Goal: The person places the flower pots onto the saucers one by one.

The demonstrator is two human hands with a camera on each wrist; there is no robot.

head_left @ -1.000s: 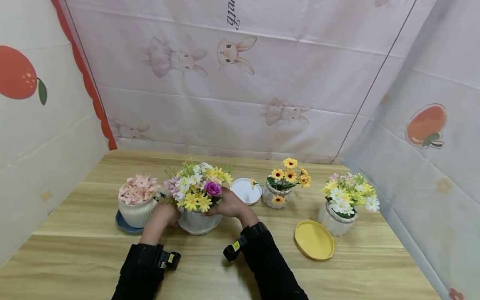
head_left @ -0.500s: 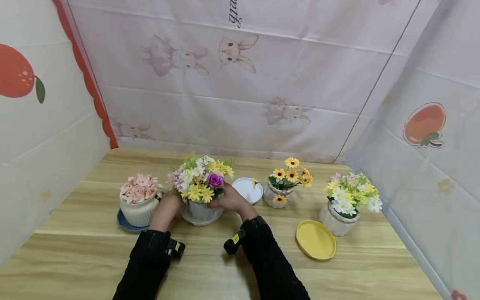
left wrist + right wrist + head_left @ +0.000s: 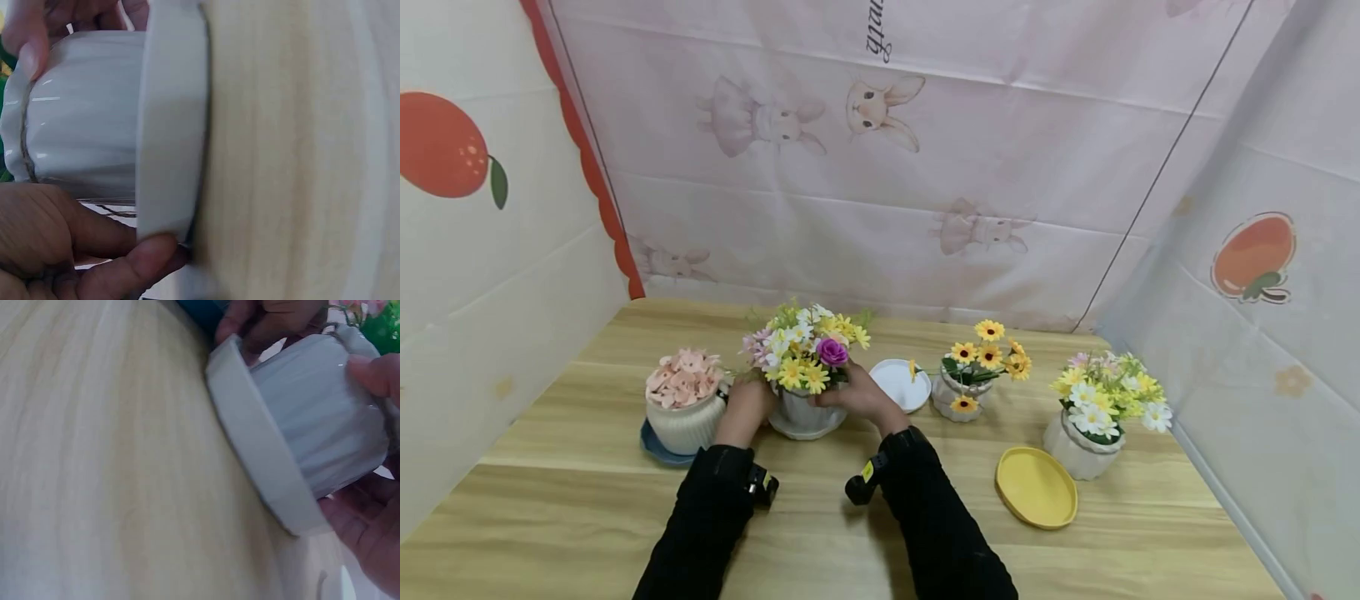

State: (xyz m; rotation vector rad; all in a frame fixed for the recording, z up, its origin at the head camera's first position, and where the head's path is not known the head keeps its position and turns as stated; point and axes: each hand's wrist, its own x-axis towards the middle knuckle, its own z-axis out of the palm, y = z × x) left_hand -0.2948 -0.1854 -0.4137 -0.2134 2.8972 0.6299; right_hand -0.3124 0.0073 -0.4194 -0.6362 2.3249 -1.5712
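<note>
Bouquet observed at the left-hand part of the wood-grain tabletop: a glossy white ceramic pot, a brown twine cord below its scalloped rim, filled with yellow, white and lilac flowers and one purple rose. The pot stands upright within a shallow white round saucer; whether the saucer bears fully on the wood I cannot tell from here.

Left hand: thumb and finger pinch the saucer's edge. Right hand: thumb laid against the pot wall near the rim, fingers curled round the far side, gripping it. Both arms wear black sleeves.

Just beside the left hand, a ribbed cream pot of pale pink blossoms sits on a blue saucer. Near the right hand lies a flat white round dish, with a small whitish pot of orange-yellow, dark-centred daisies just beyond it. Further right, a round yellow dish lies just beside a whitish pot of white and yellow flowers.
</note>
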